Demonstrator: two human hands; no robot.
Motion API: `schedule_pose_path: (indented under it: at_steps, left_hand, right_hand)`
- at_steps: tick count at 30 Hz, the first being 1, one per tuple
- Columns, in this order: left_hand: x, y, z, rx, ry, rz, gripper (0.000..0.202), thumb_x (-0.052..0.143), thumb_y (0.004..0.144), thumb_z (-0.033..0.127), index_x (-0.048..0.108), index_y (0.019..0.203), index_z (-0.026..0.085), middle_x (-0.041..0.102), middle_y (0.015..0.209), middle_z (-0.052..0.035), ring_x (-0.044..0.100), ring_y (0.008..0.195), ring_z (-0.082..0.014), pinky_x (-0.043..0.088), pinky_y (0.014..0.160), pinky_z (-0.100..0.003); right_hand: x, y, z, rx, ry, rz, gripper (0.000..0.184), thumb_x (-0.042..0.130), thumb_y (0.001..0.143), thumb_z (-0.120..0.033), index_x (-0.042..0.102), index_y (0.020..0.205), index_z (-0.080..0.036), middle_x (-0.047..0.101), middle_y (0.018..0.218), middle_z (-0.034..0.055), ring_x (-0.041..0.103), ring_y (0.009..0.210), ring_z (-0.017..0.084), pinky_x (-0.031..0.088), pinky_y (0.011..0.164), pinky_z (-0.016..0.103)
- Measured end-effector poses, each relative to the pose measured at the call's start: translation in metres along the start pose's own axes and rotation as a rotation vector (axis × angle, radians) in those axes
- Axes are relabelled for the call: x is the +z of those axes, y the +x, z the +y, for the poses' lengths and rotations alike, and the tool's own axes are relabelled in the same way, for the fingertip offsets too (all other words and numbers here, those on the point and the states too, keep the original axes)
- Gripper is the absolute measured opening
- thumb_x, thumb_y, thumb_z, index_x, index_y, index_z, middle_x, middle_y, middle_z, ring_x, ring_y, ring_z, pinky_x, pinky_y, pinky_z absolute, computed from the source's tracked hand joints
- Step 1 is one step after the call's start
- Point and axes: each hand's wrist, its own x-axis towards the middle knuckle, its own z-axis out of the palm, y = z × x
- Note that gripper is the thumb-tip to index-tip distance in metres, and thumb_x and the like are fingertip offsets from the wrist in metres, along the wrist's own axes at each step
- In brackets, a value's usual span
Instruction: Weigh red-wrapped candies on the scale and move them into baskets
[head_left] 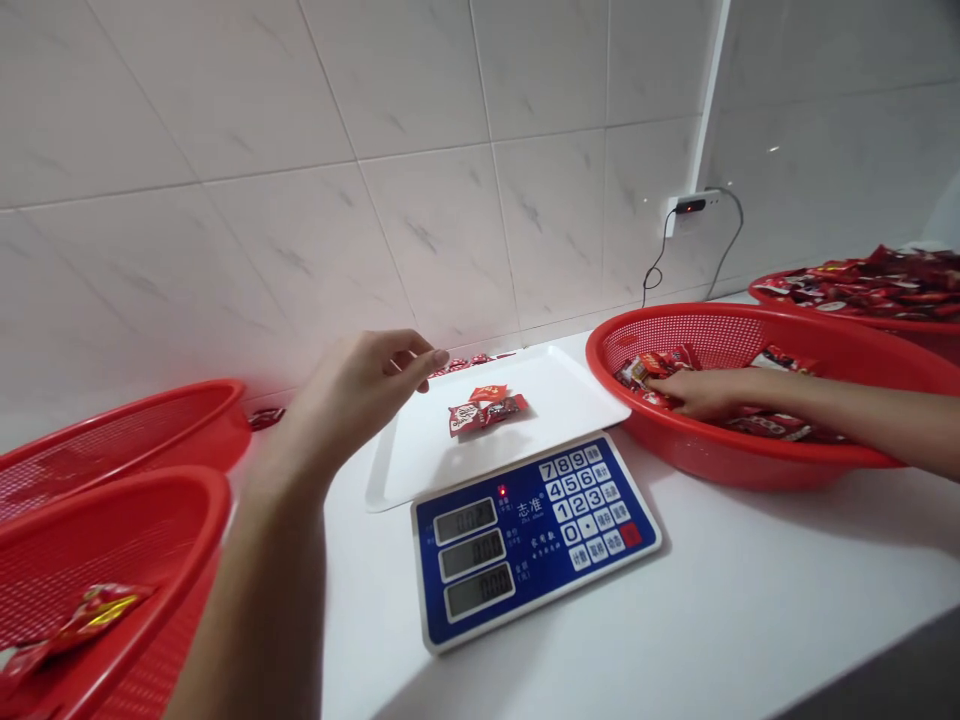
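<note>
A white plastic tray [420, 460] sits on the pan of a blue-faced digital scale [536, 540], whose displays and keypad face me. On the tray lie a few red foil snack packets [487, 410] in a small pile. My left hand [360, 390] hangs above the tray's far left corner, fingers loosely curved and holding nothing. My right hand [705, 392] reaches into a red mesh basket [750, 455], resting among red packets [656, 370]. Its fingertips are hidden among them.
Two red mesh baskets [112, 500] stand at the left, one holding a packet [82, 625]. A heaped red basket [855, 295] stands far right. A loose packet [266, 418] lies against the tiled wall, where a cable runs from a socket [686, 212].
</note>
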Motion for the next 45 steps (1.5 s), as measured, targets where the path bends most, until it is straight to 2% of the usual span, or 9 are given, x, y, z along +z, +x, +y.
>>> schedule_pose_path:
  at_steps: [5, 10, 14, 18, 21, 24, 31, 40, 45]
  left_hand:
    - [0.004, 0.002, 0.001, 0.021, 0.022, -0.038, 0.037, 0.054, 0.085, 0.054, 0.069, 0.07, 0.024, 0.071, 0.067, -0.0056, 0.062, 0.061, -0.0209, 0.039, 0.053, -0.03]
    - [0.008, -0.001, 0.01, 0.061, -0.162, 0.018, 0.04, 0.056, 0.084, 0.06, 0.072, 0.088, 0.024, 0.075, 0.081, -0.0067, 0.068, 0.076, -0.0234, 0.047, 0.064, -0.033]
    - [0.012, -0.009, 0.024, 0.139, -0.442, -0.067, 0.058, 0.053, 0.087, 0.069, 0.062, 0.12, 0.021, 0.075, 0.091, -0.0093, 0.071, 0.083, -0.0245, 0.055, 0.069, -0.035]
    - [0.014, -0.013, 0.029, 0.148, -0.518, -0.144, 0.045, 0.06, 0.089, 0.054, 0.057, 0.119, 0.021, 0.074, 0.097, -0.0088, 0.071, 0.086, -0.0237, 0.057, 0.067, -0.033]
    - [0.013, -0.009, 0.022, 0.136, -0.441, -0.047, 0.031, 0.061, 0.089, 0.044, 0.059, 0.109, 0.021, 0.072, 0.095, -0.0065, 0.069, 0.086, -0.022, 0.056, 0.071, -0.033]
    - [0.012, -0.004, 0.012, 0.188, -0.476, -0.116, 0.028, 0.061, 0.087, 0.037, 0.06, 0.111, 0.022, 0.072, 0.099, -0.0056, 0.068, 0.086, -0.0197, 0.056, 0.075, -0.033]
    - [0.008, -0.001, 0.004, 0.127, -0.708, -0.162, 0.039, 0.071, 0.082, 0.038, 0.057, 0.114, 0.02, 0.075, 0.099, -0.0083, 0.071, 0.087, -0.0197, 0.056, 0.072, -0.027]
    - [0.014, -0.002, 0.02, 0.047, -0.657, -0.004, 0.023, 0.071, 0.086, 0.042, 0.072, 0.087, 0.019, 0.073, 0.075, -0.003, 0.064, 0.07, -0.0152, 0.05, 0.063, -0.026]
    - [0.009, -0.004, 0.021, 0.087, -0.759, -0.008, 0.016, 0.077, 0.08, 0.034, 0.074, 0.086, 0.02, 0.071, 0.075, -0.0015, 0.059, 0.066, -0.0128, 0.048, 0.06, -0.025]
  right_hand:
    - [-0.029, 0.011, -0.016, -0.01, -0.049, -0.163, 0.026, 0.067, 0.066, 0.004, 0.063, 0.061, -0.021, 0.066, 0.062, 0.0039, 0.057, 0.05, 0.011, 0.04, 0.048, 0.024]
    - [-0.061, 0.012, -0.081, 0.013, 0.241, -0.029, 0.021, 0.064, 0.085, -0.019, 0.067, 0.105, -0.02, 0.072, 0.093, 0.0063, 0.062, 0.069, 0.016, 0.042, 0.054, 0.027]
    - [-0.04, -0.005, -0.156, -0.205, 0.367, -0.013, 0.021, 0.061, 0.092, -0.03, 0.064, 0.111, -0.022, 0.07, 0.107, 0.0079, 0.063, 0.086, 0.02, 0.042, 0.062, 0.029]
    - [-0.014, -0.001, -0.193, -0.298, 0.305, -0.032, 0.021, 0.066, 0.089, -0.037, 0.056, 0.098, -0.02, 0.069, 0.093, 0.0063, 0.06, 0.077, 0.018, 0.04, 0.06, 0.029]
    - [-0.008, 0.016, -0.193, -0.342, 0.538, -0.2, 0.034, 0.074, 0.082, -0.038, 0.056, 0.104, -0.02, 0.069, 0.095, 0.0047, 0.062, 0.082, 0.017, 0.044, 0.062, 0.027]
    - [-0.003, 0.031, -0.185, -0.376, 0.732, -0.291, 0.029, 0.07, 0.087, -0.036, 0.062, 0.109, -0.017, 0.069, 0.089, 0.0036, 0.063, 0.08, 0.014, 0.046, 0.064, 0.025]
    - [0.004, 0.035, -0.183, -0.386, 0.904, -0.116, 0.017, 0.075, 0.085, -0.027, 0.068, 0.092, -0.014, 0.064, 0.071, -0.0005, 0.057, 0.063, 0.011, 0.045, 0.056, 0.024]
    - [0.004, 0.03, -0.188, -0.383, 0.908, 0.021, 0.039, 0.063, 0.092, -0.057, 0.062, 0.104, -0.02, 0.063, 0.072, -0.0014, 0.053, 0.053, 0.009, 0.036, 0.045, 0.023]
    - [0.004, 0.025, -0.182, -0.461, 0.716, -0.033, 0.058, 0.05, 0.09, -0.073, 0.057, 0.073, -0.019, 0.056, 0.064, 0.0003, 0.051, 0.057, 0.009, 0.034, 0.05, 0.024]
